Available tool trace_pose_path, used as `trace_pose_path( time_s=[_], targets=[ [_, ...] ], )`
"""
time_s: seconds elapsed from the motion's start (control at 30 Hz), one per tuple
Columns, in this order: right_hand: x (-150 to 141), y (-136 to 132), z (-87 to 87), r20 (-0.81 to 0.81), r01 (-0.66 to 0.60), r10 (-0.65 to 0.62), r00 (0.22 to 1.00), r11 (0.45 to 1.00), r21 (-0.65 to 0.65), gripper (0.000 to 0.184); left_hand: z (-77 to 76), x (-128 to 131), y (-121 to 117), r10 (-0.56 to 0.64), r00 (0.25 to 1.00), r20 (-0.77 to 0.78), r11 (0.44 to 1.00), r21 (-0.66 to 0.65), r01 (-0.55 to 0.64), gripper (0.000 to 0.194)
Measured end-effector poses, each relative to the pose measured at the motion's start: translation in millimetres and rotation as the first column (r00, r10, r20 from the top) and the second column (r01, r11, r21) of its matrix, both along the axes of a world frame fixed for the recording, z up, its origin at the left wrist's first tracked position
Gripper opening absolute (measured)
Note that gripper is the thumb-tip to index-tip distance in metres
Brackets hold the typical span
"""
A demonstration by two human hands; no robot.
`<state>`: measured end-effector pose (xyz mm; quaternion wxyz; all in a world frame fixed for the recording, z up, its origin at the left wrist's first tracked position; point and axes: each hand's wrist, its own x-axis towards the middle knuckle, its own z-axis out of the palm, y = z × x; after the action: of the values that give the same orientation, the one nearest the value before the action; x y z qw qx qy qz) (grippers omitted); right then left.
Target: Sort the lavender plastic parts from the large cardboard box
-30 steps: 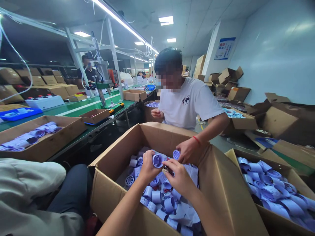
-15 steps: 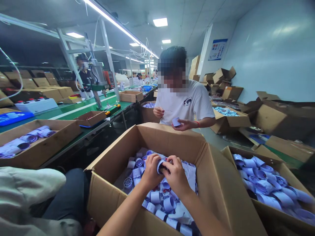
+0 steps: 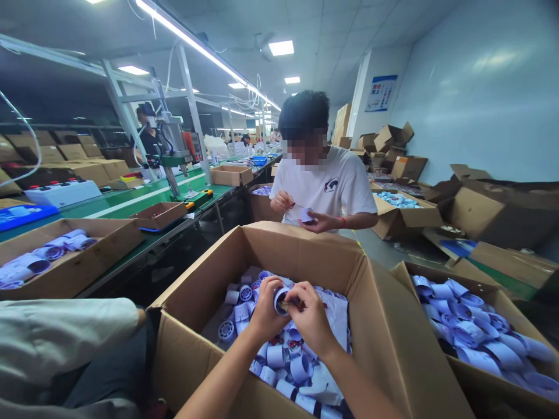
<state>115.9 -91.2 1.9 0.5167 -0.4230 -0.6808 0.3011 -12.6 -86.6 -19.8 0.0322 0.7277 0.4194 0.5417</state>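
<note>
My left hand (image 3: 264, 307) is wrapped round a short white plastic cylinder (image 3: 278, 298), its open end turned to the right. At that opening my right hand (image 3: 312, 319) has its thumb and fingers pinched together, partly inside the rim. A small tan-and-dark part (image 3: 286, 304) shows between the right fingertips, mostly hidden by them. Both hands are above a large cardboard box (image 3: 301, 253). Inside it lie many similar white cylinders (image 3: 275, 356), some with spoked ends, among small red bits and a white sheet (image 3: 335, 314).
Across the box a co-worker (image 3: 323, 186) holds a white cylinder (image 3: 306, 216) and a thin red piece. Boxes of white parts stand at right (image 3: 484, 331) and left (image 3: 61, 250). A green conveyor bench (image 3: 205, 203) carries a press machine (image 3: 172, 139).
My right hand has brought the dark part from beside the cylinder into its opening. The co-worker has lifted a white cylinder out of the box and drawn it close to the body.
</note>
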Motion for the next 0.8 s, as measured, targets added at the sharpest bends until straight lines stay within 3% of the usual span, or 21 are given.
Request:
trace_pose_path(
  time_s=[0.1, 0.2, 0.33, 0.5, 0.63, 0.73, 0.8],
  targets=[
    [-2.3, -2.5, 1.9, -0.067, 0.069, -0.076, 0.995, 0.993, -0.096, 0.024, 4.5, -0.3, -3.4, -0.043, 0.999, -0.010, 0.998, -0.051, 0.043, 0.043],
    [-0.3, -0.7, 3.8, -0.108, -0.012, -0.010, 0.994, 0.979, -0.203, 0.036, 9.9, 0.4, -7.1, -0.110, 0.993, -0.044, 0.987, -0.123, 0.104, 0.040],
    [3.5, 4.9, 2.2, -0.170, -0.122, 0.069, 0.983, 0.936, -0.329, 0.034, 12.2, 1.4, -9.1, -0.161, 0.981, -0.110, 0.970, -0.202, 0.137, 0.040],
    [0.3, 7.3, 1.7, -0.256, -0.148, 0.044, 0.966, 0.903, -0.402, 0.034, 9.4, 0.5, -7.1, -0.135, 0.973, -0.187, 0.985, -0.132, 0.111, 0.034],
    [-5.4, 7.2, 1.9, -0.210, -0.105, 0.012, 0.978, 0.894, -0.436, 0.036, 1.7, -4.6, -0.2, -0.107, 0.972, -0.210, 0.994, -0.011, 0.107, 0.033],
    [-11.7, 14.2, -8.8, -0.167, -0.034, -0.040, 0.985, 0.909, -0.415, 0.039, -9.0, -13.6, 12.2, -0.081, 0.980, -0.181, 0.992, 0.075, 0.096, 0.031],
    [-16.1, 23.3, -19.9, -0.168, -0.020, -0.053, 0.984, 0.915, -0.403, 0.045, -14.9, -20.3, 22.0, -0.066, 0.982, -0.175, 0.997, 0.019, 0.070, 0.030]
  ],
)
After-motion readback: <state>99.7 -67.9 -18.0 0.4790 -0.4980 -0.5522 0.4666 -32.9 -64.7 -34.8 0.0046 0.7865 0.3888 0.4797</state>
